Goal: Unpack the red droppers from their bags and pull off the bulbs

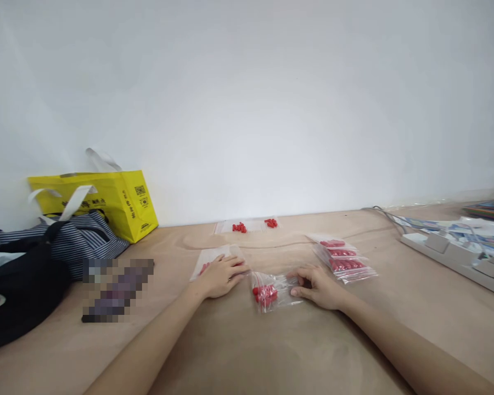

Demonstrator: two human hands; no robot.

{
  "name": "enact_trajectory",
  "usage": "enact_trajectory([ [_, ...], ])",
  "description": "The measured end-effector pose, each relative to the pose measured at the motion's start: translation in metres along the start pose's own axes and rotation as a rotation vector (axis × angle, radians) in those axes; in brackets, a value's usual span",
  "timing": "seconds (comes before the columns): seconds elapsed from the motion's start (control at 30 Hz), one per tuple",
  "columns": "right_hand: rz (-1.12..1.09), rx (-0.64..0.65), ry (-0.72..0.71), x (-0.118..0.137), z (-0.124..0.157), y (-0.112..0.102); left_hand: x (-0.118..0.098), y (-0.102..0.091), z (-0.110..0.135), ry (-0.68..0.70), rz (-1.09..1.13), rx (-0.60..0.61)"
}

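Note:
My left hand (222, 276) lies flat with fingers stretched out on a clear zip bag (211, 259) holding a few red pieces. My right hand (318, 286) rests on the table with its fingertips on the edge of a small clear bag (271, 291) with red capsule-like pieces bunched inside, lying between the two hands. A stack of filled clear bags (343, 258) of red pieces lies just beyond my right hand. Farther back, two small heaps of loose red pieces (239, 227) sit on a clear sheet near the wall.
A yellow shopping bag (119, 200), a striped bag (78, 236) and a black bag (16, 291) stand at the left. A white power strip (456, 258) with a cable and colourful papers (489, 211) lie at the right. A white wall rises behind the brown table (247, 351).

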State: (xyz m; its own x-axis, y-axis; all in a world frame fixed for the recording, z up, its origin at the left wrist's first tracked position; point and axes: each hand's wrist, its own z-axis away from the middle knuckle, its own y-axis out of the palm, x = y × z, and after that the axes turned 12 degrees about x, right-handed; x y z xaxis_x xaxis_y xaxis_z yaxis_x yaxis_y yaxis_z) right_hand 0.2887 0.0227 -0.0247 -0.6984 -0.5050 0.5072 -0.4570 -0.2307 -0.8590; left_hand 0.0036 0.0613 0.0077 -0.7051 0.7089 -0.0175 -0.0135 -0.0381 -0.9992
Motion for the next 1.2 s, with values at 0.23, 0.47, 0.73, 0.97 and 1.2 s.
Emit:
enact_trajectory([
  [0.23, 0.036, -0.012, 0.011, 0.015, -0.007, 0.007, -0.028, 0.011, 0.03, 0.035, 0.238, -0.377],
  [0.47, 0.045, 0.002, -0.042, 0.019, -0.006, 0.01, -0.056, 0.013, 0.018, 0.133, 0.389, -0.149],
  [0.73, -0.001, -0.018, -0.032, 0.014, -0.006, 0.012, -0.057, 0.019, 0.008, 0.06, 0.366, -0.194],
  [0.97, 0.02, -0.023, 0.021, 0.002, -0.006, 0.007, -0.042, 0.017, 0.024, 0.063, 0.393, -0.227],
  [1.2, 0.044, -0.016, 0.057, -0.012, 0.001, -0.003, -0.045, 0.013, 0.027, 0.013, 0.356, -0.176],
])
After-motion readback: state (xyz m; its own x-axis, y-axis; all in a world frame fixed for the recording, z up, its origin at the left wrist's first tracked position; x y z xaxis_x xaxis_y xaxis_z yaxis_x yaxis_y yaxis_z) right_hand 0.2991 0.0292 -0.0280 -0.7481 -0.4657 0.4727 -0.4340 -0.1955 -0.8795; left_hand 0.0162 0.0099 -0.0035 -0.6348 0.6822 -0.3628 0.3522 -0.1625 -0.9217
